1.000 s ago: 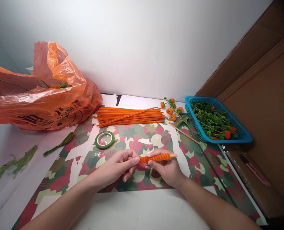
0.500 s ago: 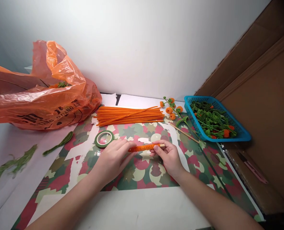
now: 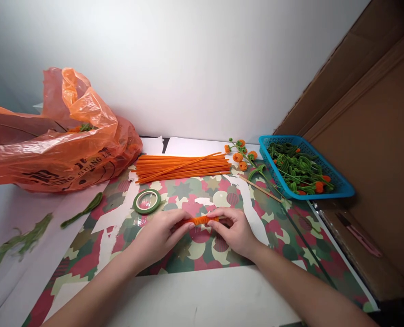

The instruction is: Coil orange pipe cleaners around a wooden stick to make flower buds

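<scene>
Between my two hands an orange pipe cleaner [image 3: 202, 220], wound into a tight coil, is held level above the patterned table cover. My left hand [image 3: 159, 232] is closed on its left end, thumb and fingers pinching. On the other end the thumb and fingers of my right hand [image 3: 236, 230] close around the coil. The light wooden stick inside it is hidden by my fingers now. Just beyond my left hand lies a roll of green tape [image 3: 135, 203]. Farther back rests a bundle of straight orange pipe cleaners [image 3: 181, 166].
An orange plastic bag [image 3: 96, 136] stands at left, near a green looped piece [image 3: 82, 211]. Right of the bundle lie a stem of orange flowers [image 3: 238, 157] and a thin stick [image 3: 261, 189]. A blue basket [image 3: 345, 190] holds green pieces; a pink-handled cutter [image 3: 363, 240] lies farther right.
My right hand has moved left along the coil, closer to my left hand. Less of the coil shows, and the stick's bare end is no longer visible. The view has shifted slightly.
</scene>
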A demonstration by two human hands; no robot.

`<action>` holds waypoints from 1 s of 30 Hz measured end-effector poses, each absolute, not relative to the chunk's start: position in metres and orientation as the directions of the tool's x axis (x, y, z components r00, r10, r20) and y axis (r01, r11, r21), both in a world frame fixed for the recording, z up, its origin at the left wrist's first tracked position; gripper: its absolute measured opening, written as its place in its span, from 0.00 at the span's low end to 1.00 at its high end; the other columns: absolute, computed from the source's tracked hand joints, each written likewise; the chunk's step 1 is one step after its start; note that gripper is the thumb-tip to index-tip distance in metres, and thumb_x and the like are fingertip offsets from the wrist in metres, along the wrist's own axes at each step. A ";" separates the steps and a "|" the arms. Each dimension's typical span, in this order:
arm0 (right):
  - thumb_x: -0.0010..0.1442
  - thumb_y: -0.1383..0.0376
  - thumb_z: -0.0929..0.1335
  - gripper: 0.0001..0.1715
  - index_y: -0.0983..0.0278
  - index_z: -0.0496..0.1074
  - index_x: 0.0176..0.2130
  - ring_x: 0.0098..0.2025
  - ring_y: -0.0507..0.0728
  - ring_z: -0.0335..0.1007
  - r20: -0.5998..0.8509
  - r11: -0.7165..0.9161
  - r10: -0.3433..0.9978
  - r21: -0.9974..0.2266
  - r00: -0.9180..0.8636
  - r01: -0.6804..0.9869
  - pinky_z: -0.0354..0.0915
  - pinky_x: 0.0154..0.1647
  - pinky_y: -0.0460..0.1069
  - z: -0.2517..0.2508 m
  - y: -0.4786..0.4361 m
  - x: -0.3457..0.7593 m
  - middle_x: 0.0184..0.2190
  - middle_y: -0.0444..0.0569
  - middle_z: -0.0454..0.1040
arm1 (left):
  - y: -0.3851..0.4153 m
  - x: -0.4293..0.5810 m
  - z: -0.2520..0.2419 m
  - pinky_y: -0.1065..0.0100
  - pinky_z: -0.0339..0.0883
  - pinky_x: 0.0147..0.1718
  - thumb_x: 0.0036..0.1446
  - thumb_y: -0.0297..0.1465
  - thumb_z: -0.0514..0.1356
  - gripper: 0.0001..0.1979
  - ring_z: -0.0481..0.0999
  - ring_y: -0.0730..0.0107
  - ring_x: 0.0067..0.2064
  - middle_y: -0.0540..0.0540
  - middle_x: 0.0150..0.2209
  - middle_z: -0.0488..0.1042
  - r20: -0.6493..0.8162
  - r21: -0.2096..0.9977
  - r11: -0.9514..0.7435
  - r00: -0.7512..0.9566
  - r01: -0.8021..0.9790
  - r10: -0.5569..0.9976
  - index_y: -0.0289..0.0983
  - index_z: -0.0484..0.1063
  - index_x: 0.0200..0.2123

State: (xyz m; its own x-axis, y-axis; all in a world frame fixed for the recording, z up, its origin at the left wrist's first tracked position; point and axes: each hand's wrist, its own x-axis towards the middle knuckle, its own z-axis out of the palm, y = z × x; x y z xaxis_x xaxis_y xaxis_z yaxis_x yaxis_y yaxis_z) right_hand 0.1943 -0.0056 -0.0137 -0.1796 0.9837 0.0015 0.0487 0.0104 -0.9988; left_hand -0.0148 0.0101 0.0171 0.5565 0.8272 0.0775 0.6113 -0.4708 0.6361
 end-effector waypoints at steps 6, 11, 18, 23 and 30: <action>0.59 0.50 0.65 0.22 0.65 0.74 0.41 0.30 0.53 0.76 -0.115 -0.155 0.956 -0.980 -0.271 -0.128 0.72 0.34 0.48 -0.013 0.000 0.197 0.31 0.49 0.77 | 0.010 -0.017 0.009 0.73 0.62 0.28 0.61 0.30 0.54 0.07 0.70 0.72 0.30 0.49 0.31 0.73 0.405 0.387 -0.657 0.520 0.647 0.752 0.39 0.71 0.39; 0.58 0.48 0.65 0.26 0.69 0.73 0.33 0.24 0.51 0.73 -0.183 -0.220 0.910 -0.974 -0.372 -0.059 0.69 0.28 0.45 -0.009 0.007 0.201 0.26 0.49 0.76 | 0.011 -0.018 0.003 0.72 0.65 0.33 0.60 0.29 0.56 0.05 0.72 0.71 0.33 0.47 0.33 0.74 0.482 0.329 -0.675 0.497 0.661 0.722 0.39 0.71 0.38; 0.54 0.54 0.69 0.18 0.68 0.74 0.34 0.27 0.53 0.74 -0.185 -0.183 0.917 -0.982 -0.353 0.037 0.70 0.31 0.48 -0.009 0.007 0.201 0.25 0.47 0.76 | 0.009 -0.014 0.007 0.73 0.61 0.26 0.61 0.34 0.54 0.09 0.69 0.74 0.27 0.49 0.27 0.72 0.298 0.430 -0.634 0.563 0.643 0.771 0.38 0.73 0.36; 0.57 0.64 0.67 0.09 0.66 0.76 0.34 0.26 0.53 0.72 0.087 0.171 0.936 -0.960 -0.342 0.222 0.67 0.26 0.46 -0.006 0.002 0.202 0.26 0.48 0.76 | 0.009 -0.012 0.012 0.73 0.58 0.25 0.60 0.38 0.54 0.13 0.66 0.74 0.26 0.49 0.25 0.72 0.075 0.687 -0.416 0.511 0.596 0.856 0.37 0.74 0.31; 0.61 0.71 0.63 0.11 0.65 0.73 0.40 0.30 0.53 0.71 0.586 0.748 0.653 -0.601 -0.480 0.282 0.67 0.31 0.47 -0.003 -0.004 0.204 0.30 0.50 0.78 | 0.012 -0.016 0.016 0.76 0.47 0.15 0.56 0.44 0.57 0.19 0.56 0.83 0.16 0.53 0.20 0.63 -0.332 0.916 0.116 0.560 0.385 0.759 0.33 0.71 0.27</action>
State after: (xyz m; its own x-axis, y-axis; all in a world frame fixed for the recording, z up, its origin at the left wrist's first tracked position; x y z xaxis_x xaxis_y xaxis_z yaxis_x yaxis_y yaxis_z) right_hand 0.2038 -0.0039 -0.0033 -0.4799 0.6526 0.5863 0.2825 0.7477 -0.6010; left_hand -0.0164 0.0121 0.0159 0.5596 0.7595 -0.3317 0.3848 0.1164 0.9156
